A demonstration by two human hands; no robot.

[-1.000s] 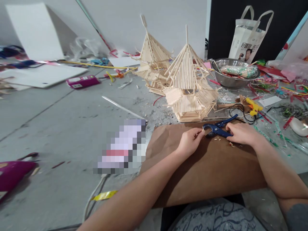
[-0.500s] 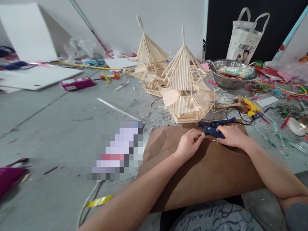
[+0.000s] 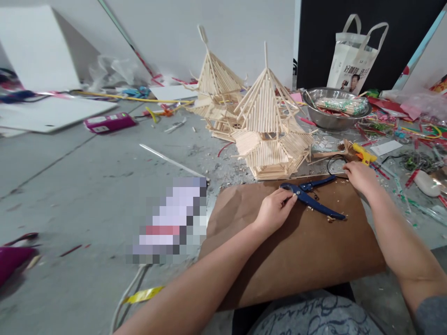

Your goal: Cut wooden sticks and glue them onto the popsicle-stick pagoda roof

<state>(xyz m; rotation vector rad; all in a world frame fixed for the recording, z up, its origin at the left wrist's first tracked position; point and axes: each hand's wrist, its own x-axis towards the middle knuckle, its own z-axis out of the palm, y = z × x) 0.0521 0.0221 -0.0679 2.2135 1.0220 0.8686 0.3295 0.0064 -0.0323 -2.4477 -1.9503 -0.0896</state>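
A blue cutter lies open on the brown paper sheet, its handles spread apart. My left hand rests on the paper with fingers pinched at the cutter's jaw, around something too small to make out. My right hand is off the cutter, at the paper's far right corner beside the yellow glue gun and its black cord; its fingers are curled down and partly hidden. Two wooden-stick pagoda models, the near pagoda and the far pagoda, stand just beyond the paper.
A steel bowl with packed sticks sits back right, a white tote bag behind it. Coloured scraps litter the right side. A pink box, white boards and a thin white rod lie on the grey floor at left.
My right hand let go of the blue cutter and moved right and away toward the glue gun. The cutter now lies open on the paper. My left hand stayed at its jaw.
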